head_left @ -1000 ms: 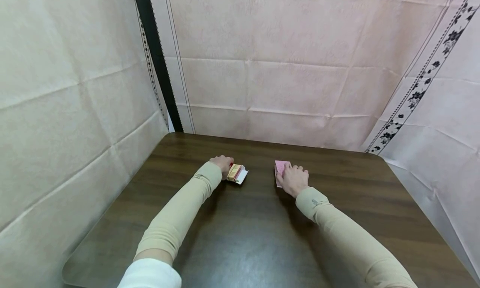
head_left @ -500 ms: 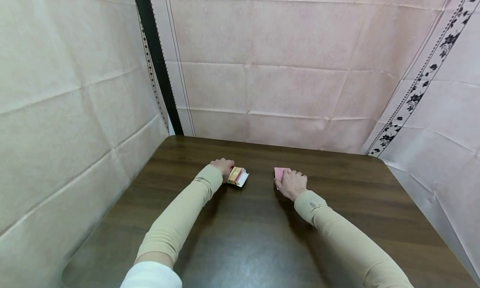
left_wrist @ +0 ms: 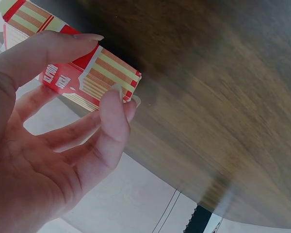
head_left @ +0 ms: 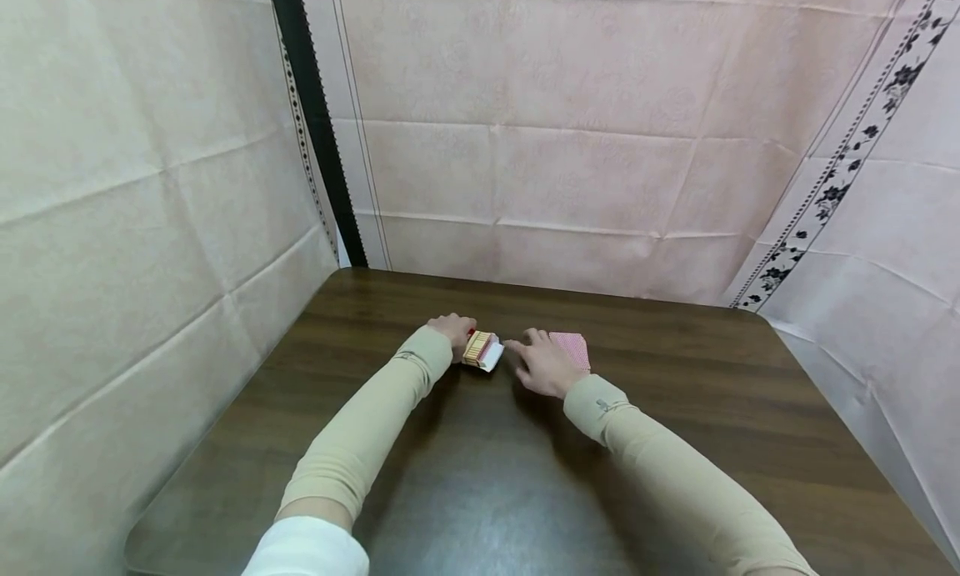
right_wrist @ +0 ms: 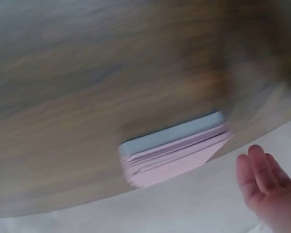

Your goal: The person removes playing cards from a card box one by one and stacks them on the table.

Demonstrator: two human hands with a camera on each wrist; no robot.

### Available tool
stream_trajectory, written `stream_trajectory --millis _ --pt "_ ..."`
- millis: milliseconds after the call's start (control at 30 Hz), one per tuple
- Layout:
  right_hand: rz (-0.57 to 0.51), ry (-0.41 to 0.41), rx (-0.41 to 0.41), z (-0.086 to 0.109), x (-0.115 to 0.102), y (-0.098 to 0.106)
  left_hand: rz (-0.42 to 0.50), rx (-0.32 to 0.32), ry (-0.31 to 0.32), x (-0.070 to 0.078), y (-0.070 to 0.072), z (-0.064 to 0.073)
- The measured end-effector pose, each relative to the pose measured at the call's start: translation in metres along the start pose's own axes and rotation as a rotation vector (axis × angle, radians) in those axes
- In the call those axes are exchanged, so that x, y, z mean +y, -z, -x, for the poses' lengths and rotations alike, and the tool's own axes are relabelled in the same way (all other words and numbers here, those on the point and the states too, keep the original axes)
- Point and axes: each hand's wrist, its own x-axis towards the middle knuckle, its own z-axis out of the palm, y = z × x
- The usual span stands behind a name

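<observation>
My left hand [head_left: 452, 329] grips a playing card box [head_left: 476, 348] with red, yellow and tan stripes, its white flap standing open toward the right. In the left wrist view the thumb lies across the upper face of the box [left_wrist: 108, 73] and the fingers curl under its other side. A deck of pink-backed playing cards [head_left: 576, 350] rests on the table, slightly uneven along its edge in the right wrist view. My right hand [head_left: 545, 365] is off the deck, between it and the box, with fingers loosely spread and fingertips close to the flap.
The dark wood-grain table [head_left: 480, 476] has rounded corners. Pale creased cloth [head_left: 600, 142] hangs behind it and on both sides, with a black strip [head_left: 315, 117] at the left corner and a floral band [head_left: 832, 188] at the right.
My right hand has let go of the deck and moved left toward the box. The deck now lies by itself. My left hand has shifted slightly right with the box.
</observation>
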Motion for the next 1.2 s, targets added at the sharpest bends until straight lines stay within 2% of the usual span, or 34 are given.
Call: stream_trajectory --millis 100,233,500,600,867,1033,1200 --pt "-0.026 0.028 -0.063 -0.006 -0.012 -0.002 -0.002 0.002 -0.004 0.001 0.0 -0.001" --pt "-0.026 0.037 -0.108 -0.012 -0.023 -0.005 -0.007 0.018 -0.016 0.002 0.001 0.002" --pt "-0.001 0.012 -0.193 -0.021 -0.028 -0.009 0.011 0.025 -0.045 0.01 0.002 0.001" --pt "-0.006 0.004 -0.202 -0.022 -0.027 -0.008 0.016 0.022 -0.046 0.01 0.003 0.0" --pt "-0.029 0.024 -0.159 -0.017 -0.024 -0.006 0.003 0.028 -0.032 0.001 -0.001 -0.004" --pt "-0.126 0.051 -0.081 -0.016 -0.023 -0.005 0.005 0.012 -0.015 0.0 -0.002 -0.004" --pt "-0.114 0.057 -0.008 -0.018 -0.021 -0.003 0.019 0.017 -0.031 0.004 -0.001 -0.006"
